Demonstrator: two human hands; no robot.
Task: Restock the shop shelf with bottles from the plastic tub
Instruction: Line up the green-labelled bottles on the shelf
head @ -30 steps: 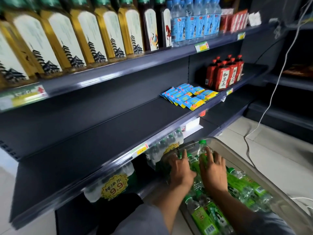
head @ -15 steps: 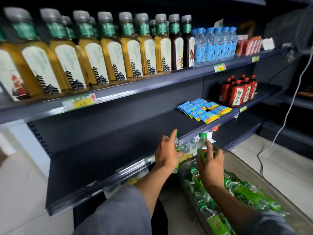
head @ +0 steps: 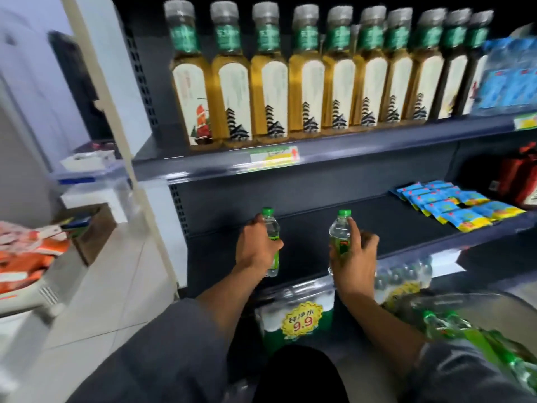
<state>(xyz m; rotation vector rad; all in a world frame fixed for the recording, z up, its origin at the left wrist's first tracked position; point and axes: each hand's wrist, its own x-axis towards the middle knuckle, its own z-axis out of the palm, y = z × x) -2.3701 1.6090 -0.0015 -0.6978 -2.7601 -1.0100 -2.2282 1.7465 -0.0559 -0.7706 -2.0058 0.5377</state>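
Both hands have risen from the tub to the dark middle shelf (head: 305,228). Left hand (head: 255,248): I wrap the left bottle (head: 271,228), upright near the shelf's left end, leaving room rightward. Right hand (head: 353,257): I clasp the right bottle (head: 339,231), upright, apart. Plastic tub (head: 517,298): lower right, stock remaining.

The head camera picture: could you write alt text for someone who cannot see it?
A person's left hand and right hand each grip an upright green-capped bottle, the left bottle and the right bottle, in front of a dark middle shelf. Amber bottles line the shelf above, blue packets lie to the right, and the tub of bottles sits at lower right.
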